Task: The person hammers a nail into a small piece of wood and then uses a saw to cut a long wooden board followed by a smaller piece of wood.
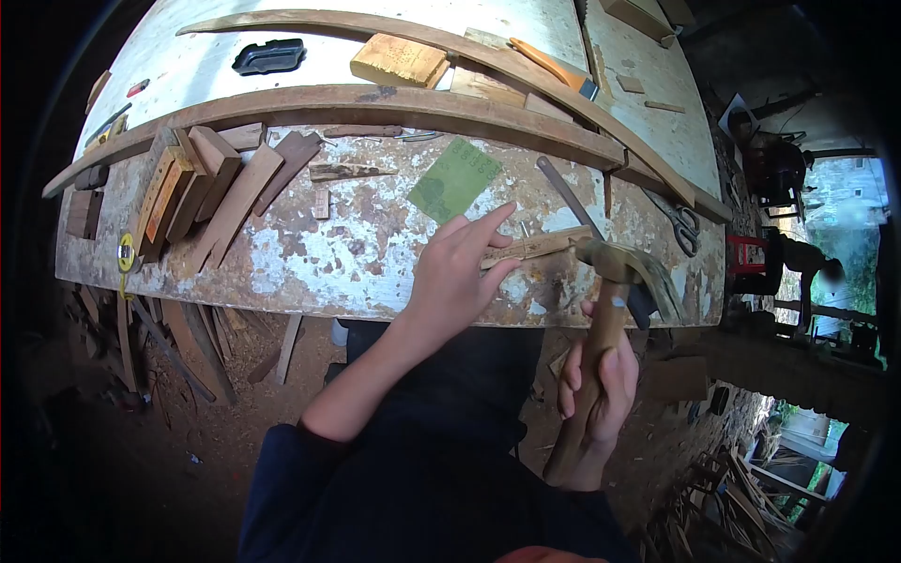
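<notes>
My right hand [603,380] is wrapped round the wooden handle of a claw hammer [605,319], whose metal head is over the bench's near edge. The hammer head covers the right end of a small wood strip [544,244] lying on the bench. My left hand [455,272] steadies that strip's left end between thumb and fingers, its index finger stretched out above it. A small thin metal piece [525,228] shows beside the strip. Just beyond my left hand is a green sandpaper sheet [456,178]. A long dark metal bar [563,190] runs behind the hammer.
Long curved wooden pieces [375,98] span the worn bench [310,272]. Wood blocks [192,183] and a yellow tape measure [126,253] are at left. Scissors [686,230] lie at right; a brush [554,68], a black tray [269,57] and a block [399,60] are farther back.
</notes>
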The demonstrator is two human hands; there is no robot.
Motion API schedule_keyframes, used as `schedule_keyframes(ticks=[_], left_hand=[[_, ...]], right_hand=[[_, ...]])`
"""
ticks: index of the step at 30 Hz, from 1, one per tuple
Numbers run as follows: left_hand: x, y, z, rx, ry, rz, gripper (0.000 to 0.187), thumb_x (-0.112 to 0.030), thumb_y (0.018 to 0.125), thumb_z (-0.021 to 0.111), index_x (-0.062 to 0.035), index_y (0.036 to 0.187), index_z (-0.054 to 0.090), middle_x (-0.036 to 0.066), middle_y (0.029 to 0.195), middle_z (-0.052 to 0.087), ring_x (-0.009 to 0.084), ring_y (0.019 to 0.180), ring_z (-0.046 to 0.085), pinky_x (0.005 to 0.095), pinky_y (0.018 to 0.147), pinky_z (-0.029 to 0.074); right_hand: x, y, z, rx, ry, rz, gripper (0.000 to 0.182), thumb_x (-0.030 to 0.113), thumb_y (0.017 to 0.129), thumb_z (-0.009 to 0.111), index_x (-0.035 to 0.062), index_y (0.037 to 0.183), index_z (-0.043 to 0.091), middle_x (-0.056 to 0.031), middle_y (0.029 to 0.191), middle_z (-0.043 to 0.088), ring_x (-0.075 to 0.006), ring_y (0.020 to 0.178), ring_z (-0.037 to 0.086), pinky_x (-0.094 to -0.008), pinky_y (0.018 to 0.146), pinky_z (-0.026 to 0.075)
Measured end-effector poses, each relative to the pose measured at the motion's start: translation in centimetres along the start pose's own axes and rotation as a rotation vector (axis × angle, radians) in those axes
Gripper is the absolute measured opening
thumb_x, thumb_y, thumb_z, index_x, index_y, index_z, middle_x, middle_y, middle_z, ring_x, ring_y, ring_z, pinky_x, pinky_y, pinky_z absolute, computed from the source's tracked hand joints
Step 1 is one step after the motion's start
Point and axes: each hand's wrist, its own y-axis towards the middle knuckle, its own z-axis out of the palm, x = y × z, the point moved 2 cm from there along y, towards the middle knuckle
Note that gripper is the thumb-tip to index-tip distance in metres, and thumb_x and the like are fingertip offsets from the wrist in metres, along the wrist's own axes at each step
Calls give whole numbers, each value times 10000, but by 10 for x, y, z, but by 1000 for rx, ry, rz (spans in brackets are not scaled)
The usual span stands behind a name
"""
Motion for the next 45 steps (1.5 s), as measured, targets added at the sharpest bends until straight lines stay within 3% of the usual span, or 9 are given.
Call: schedule_keyframes(ticks=[3,4,7,10,17,25,28,36,45], left_hand=[[-1,1,-1,15,31,56,702,-67,789,903,-84,1442,648,78,996,769,292,929,695,399,847,556],[-1,3,-1,20,26,57,674,-40,798,885,-83,1430,654,79,1002,768,299,957,694,403,862,556],[0,6,-3,84,15,65,642,-51,807,878,-78,1411,659,112,1099,747,330,1034,685,420,919,551],[-13,13,-4,38,161,158,614,-93,816,880,-57,1388,659,154,1206,705,363,1112,666,442,980,539],[-26,31,33,82,178,147,634,-184,812,914,5,1355,649,189,1212,678,392,1123,660,459,988,541],[-22,34,46,113,250,6,485,-250,919,852,40,1267,679,213,1162,769,383,1102,744,434,1009,571],[-16,33,51,75,343,139,435,-212,947,822,36,1275,682,182,1141,798,367,1060,769,460,1052,563],[-16,35,54,57,378,165,414,-170,963,790,30,1300,659,164,1120,806,359,1042,772,452,1076,563],[-26,41,51,101,331,-67,516,-237,958,819,76,1324,634,199,1104,805,399,1060,769,445,1044,587]], right_hand=[[22,-30,-20,105,180,-613,717,436,1135,491,-38,1597,215,-141,858,571,-171,462,491,-272,403,484],[37,-22,-26,337,172,-784,711,421,1156,436,-7,1639,137,-144,855,537,-173,439,455,-278,346,450],[42,-3,-31,166,102,-1055,677,424,1167,406,31,1646,132,-127,852,497,-180,458,472,-270,364,464],[16,22,-40,-183,109,-863,735,452,1155,415,-44,1623,143,-118,784,495,-149,453,434,-256,415,460],[-31,85,-57,-106,-13,-504,577,318,1140,526,-72,1550,413,-63,772,566,-99,518,511,-237,471,440],[-46,103,-56,-39,-67,-303,535,275,1143,525,-51,1562,457,-38,756,574,-72,509,502,-221,488,433],[-41,102,-53,-42,-39,-206,404,154,1116,574,-46,1465,533,-8,800,580,-45,565,516,-218,498,441],[-47,103,-57,-32,-70,-142,538,123,1092,615,-66,1571,458,-14,815,620,-41,571,538,-224,504,440],[-43,102,-55,-31,-112,-135,540,124,1075,638,-70,1556,485,-16,828,655,-30,574,547,-226,506,440]])
